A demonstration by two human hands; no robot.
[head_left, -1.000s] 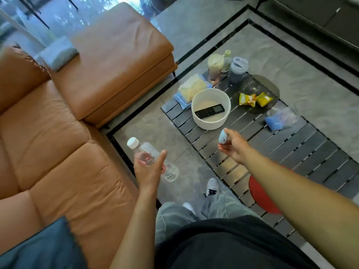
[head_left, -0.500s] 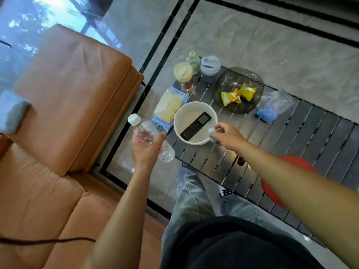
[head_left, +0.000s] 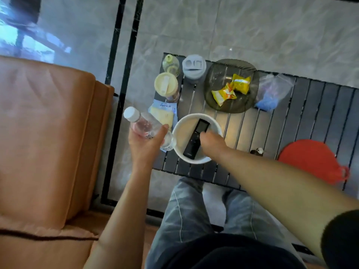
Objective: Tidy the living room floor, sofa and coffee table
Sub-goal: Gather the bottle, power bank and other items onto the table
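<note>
Now reaching the right hand (head_left: 211, 142) into the white bowl (head_left: 181, 144) on the slatted coffee table (head_left: 291, 123), fingers hidden and grip impossible to tell, partly covering a black remote (head_left: 200, 126) lying inside; stopping short of a dark glass dish (head_left: 217, 74) cradling two yellow snack packets (head_left: 240, 82); gripping in the left hand (head_left: 145, 144), just beside the bowl's left rim, a clear, tilted, white-capped bottle (head_left: 139, 123).

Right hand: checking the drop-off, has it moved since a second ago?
Yes. The right hand moved from over the table slats outside the white bowl to inside its rim, beside the black remote.
</note>
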